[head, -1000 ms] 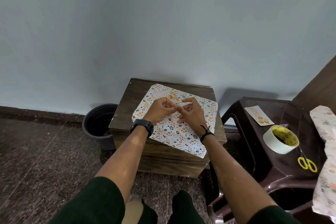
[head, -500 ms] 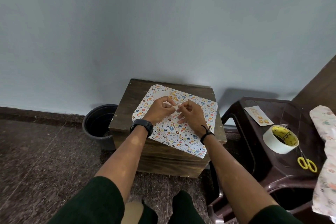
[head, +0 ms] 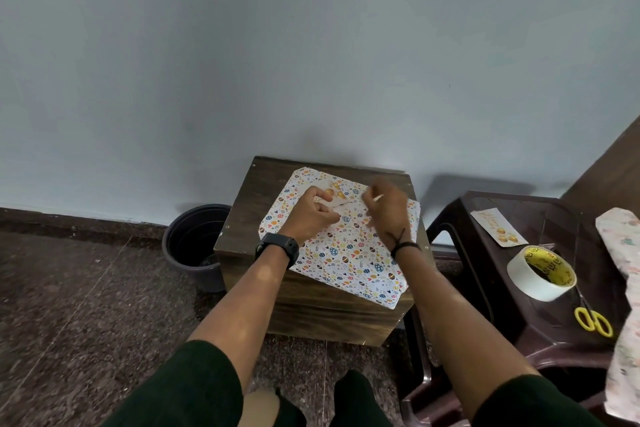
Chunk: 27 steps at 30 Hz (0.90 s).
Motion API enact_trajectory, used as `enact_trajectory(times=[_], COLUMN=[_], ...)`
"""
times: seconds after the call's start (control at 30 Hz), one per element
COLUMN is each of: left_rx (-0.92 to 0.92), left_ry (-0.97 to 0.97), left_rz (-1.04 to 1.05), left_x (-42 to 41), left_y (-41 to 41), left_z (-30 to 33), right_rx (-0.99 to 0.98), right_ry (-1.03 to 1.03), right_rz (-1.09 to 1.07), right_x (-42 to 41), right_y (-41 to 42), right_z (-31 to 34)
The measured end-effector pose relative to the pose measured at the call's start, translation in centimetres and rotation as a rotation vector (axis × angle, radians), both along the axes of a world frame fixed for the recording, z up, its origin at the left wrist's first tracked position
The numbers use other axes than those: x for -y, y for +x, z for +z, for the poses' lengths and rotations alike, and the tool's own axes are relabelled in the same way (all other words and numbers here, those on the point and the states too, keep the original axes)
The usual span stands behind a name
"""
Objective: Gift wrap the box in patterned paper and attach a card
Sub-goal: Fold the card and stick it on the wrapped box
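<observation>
Since the earlier frame the right hand (head: 386, 208) has pulled away to the right, blurred, pinching a thin pale strip (head: 376, 198) between thumb and fingers. The left hand (head: 311, 215), fingers curled, presses on the card (head: 334, 192), which lies just beyond its knuckles. Under both hands the wrapped box (head: 349, 253) lies flat on the wooden surface (head: 249, 211), long axis running diagonally from far left to near right, its near corner overhanging the edge.

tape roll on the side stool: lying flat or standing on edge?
Lying flat. The tape roll rests on the brown stool with its open core facing up, yellow inner lining visible.
</observation>
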<state>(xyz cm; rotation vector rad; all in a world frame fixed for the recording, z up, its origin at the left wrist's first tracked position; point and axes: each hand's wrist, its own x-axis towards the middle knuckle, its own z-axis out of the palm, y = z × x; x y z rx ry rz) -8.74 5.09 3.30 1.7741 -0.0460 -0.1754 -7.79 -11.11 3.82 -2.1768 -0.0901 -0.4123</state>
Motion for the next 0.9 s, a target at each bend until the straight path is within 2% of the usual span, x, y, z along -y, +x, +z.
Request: enact_trajectory(times=[0.03, 0.17, 0.3, 0.53, 0.73, 0.9], left_rx=[-0.001, 0.01, 0.032, 0.048, 0.033, 0.026], left_ry=[-0.012, -0.029, -0.06, -0.095, -0.138, -0.342], left_rz=[0.008, -0.005, 0.01, 0.021, 0.066, 0.271], left_x=[-0.1, -0.1, 0.1, 0.0, 1.1, 1.9], left_y=[0.0, -0.1, -0.3, -0.4, -0.5, 0.0], left_z=[-0.1, -0.1, -0.1, 0.0, -0.2, -0.3], right_rx=[-0.024, -0.183, -0.31, -0.345, -0.39, -0.354], right_ry=[0.082, 0.006, 0.061, 0.366, 0.499, 0.656], right_rz=[-0.02, 0.221, 0.35, 0.287, 0.182, 0.075], right_x=[0.8, 1.6, 0.8, 0.9, 1.2, 2.1], right_y=[0.2, 0.6, 0.7, 0.1, 0.3, 1.1], right_z=[0.5, 1.4, 0.5, 0.1, -0.4, -0.4])
